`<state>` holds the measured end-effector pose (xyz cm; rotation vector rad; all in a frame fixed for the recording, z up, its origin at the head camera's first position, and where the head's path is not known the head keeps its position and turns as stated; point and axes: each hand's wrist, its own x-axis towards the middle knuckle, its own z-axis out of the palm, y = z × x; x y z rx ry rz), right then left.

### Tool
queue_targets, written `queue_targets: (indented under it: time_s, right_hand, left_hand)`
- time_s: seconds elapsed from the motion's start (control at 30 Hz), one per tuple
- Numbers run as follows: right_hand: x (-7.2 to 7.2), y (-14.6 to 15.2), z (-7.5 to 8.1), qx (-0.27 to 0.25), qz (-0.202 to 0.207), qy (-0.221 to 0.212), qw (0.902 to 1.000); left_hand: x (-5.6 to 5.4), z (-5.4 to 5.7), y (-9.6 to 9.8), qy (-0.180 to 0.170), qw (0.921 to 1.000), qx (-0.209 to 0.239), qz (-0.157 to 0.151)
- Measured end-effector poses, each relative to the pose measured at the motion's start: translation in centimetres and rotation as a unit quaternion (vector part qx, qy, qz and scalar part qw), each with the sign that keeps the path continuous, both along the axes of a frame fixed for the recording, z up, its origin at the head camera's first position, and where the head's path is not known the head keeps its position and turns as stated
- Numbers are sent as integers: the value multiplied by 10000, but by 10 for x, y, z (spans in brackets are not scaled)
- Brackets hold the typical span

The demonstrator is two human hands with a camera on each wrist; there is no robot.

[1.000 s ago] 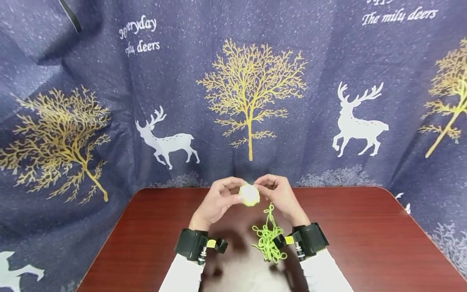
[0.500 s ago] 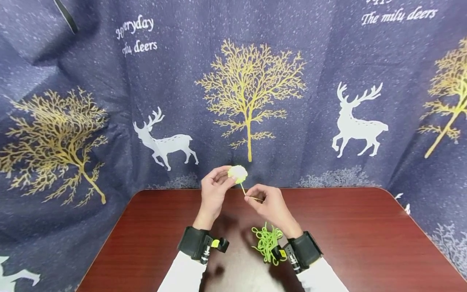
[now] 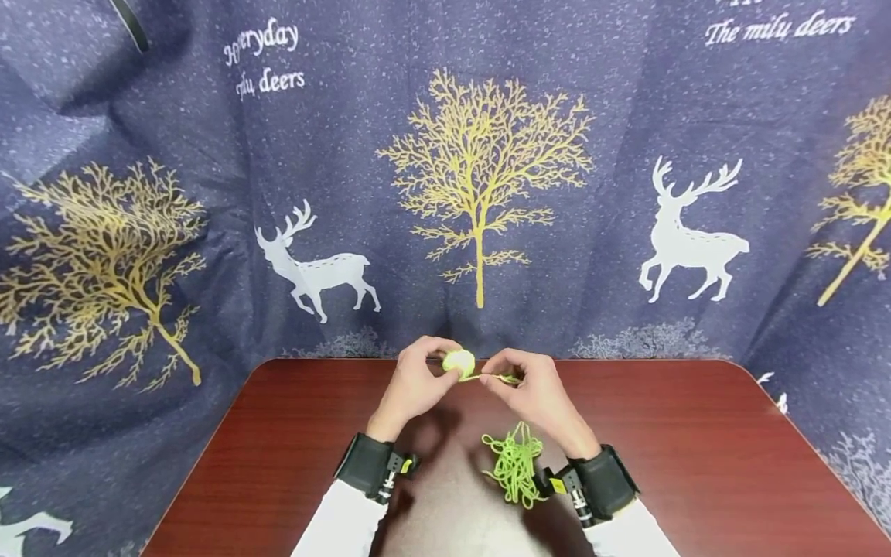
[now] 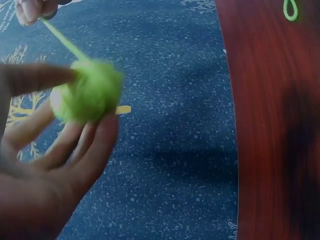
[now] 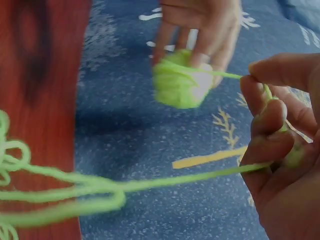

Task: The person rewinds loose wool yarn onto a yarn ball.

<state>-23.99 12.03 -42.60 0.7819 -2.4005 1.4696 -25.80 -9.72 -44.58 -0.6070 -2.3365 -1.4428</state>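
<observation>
My left hand [image 3: 418, 377] holds a lime-green ball of yarn [image 4: 92, 92] between thumb and fingertips, above the far part of the table. To its right, my right hand [image 3: 532, 387] pinches the strand of yarn [image 5: 225, 75] between thumb and forefinger, and the strand runs taut to the ball. The other fingers of that hand curl round the yarn, which leaves below them toward a loose tangle. That tangled heap of yarn [image 3: 517, 468] lies on the table below the right hand. In the left wrist view the ball looks blurred.
The dark red wooden table [image 3: 278, 449] has rounded far corners. Right behind its far edge hangs a blue cloth [image 3: 334, 155] printed with white deer and golden trees. Both wrists wear black bands with small cameras.
The ball rose, then came down again in my left hand. My right hand first drew away from the ball to the lower right, then lifted slightly, keeping the strand stretched between them.
</observation>
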Motion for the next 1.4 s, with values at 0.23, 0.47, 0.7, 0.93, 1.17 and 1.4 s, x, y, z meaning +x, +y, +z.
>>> queue_targets:
  time_s: [0.23,0.47,0.7,0.93,1.17,1.4]
  right_hand:
    - [-6,10,8,-969,209,-845,9915]
    - [-12,13,2,-1250,343,-1415,9814]
    - [-13,9,-6,-1179,587,-1335,9823]
    - [-12,0,-17,-1066,455,-1242,9855]
    - [-7,-5,-24,-702,406,-985,9918]
    - [6,-8,-21,59,529,-880,9947]
  left_hand:
    - [11,4,-5,-932,9730,-434,-2068]
    - [18,6,-9,-1513,9176,987,-3542]
    - [17,5,-10,-1251,8672,2973,-3794]
    - [17,5,-10,-1322,8192,4568,-3206]
    - [14,11,-9,-1219,8096,5264,-2294]
    - [10,12,-2,-1170,8439,5192,-681]
